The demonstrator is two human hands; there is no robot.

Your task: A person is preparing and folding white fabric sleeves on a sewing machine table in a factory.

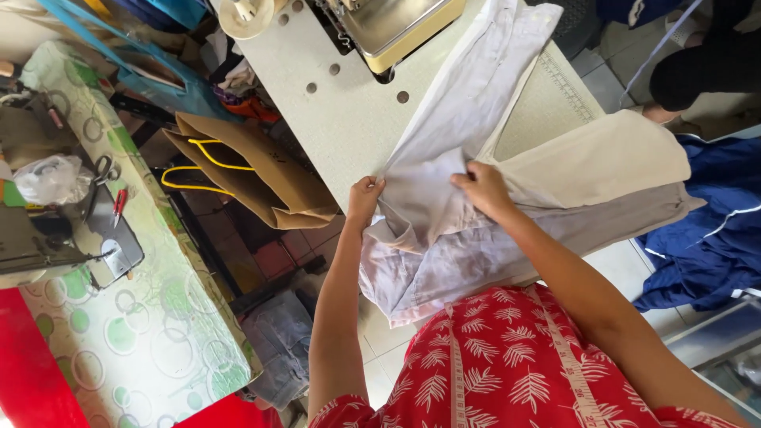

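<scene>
Holding pale shirt (444,214) at near edge of sewing table (349,119), both hands pinched on cloth.

L hand (365,198) closed on shirt's left edge; R hand (485,189) closed on a fold mid-shirt, beside cream cloth (602,158). Approx. half of shirt hangs off table over red dress (491,357). Risk: hanging weight may drag shirt to floor if grip slackens; far end lies by sewing machine (396,28), could snag. Paper bag (254,170) below, left.
</scene>
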